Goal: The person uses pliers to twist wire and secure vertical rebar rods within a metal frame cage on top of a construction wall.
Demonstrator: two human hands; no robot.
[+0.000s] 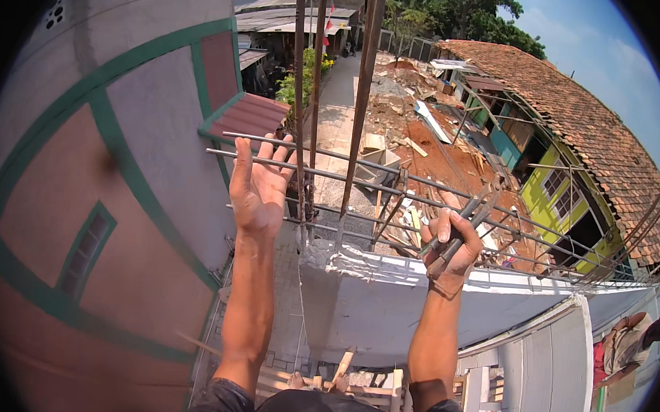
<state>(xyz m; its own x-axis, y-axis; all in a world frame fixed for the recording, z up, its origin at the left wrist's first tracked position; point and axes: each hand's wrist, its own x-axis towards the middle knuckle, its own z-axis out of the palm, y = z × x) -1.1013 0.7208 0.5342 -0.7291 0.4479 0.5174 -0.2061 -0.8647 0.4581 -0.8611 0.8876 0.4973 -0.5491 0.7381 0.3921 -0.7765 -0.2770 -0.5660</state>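
The left hand [259, 185] is spread wide open with the palm showing; its fingers point up and touch the long thin steel bars [392, 181] that run flat from left to right; it holds nothing. The right hand [454, 244] is shut tight around the dark metal handles of a pair of pincers [465, 222]; the tool points up and to the right, and its tip sits at one of the flat bars. The bars are grey, round and a bit rusty; more upright bars [363, 95] stand tall in the middle, brown with rust, and go up out of the top of the view. They stick out of a rough white concrete post [355, 283] just below the hands.

This is high up, outdoors, in bright sun; far down below are a grey paved lane [344, 101], a pile of broken wood and rubble [432, 144], and a roof of bumpy orange tiles [577, 115] on the right. On the left is a big smooth wall [80, 213] painted pink and grey with green stripes. A person in a tan shirt [627, 345] stands low on the far right; wood planks [349, 381] lie near the bottom.
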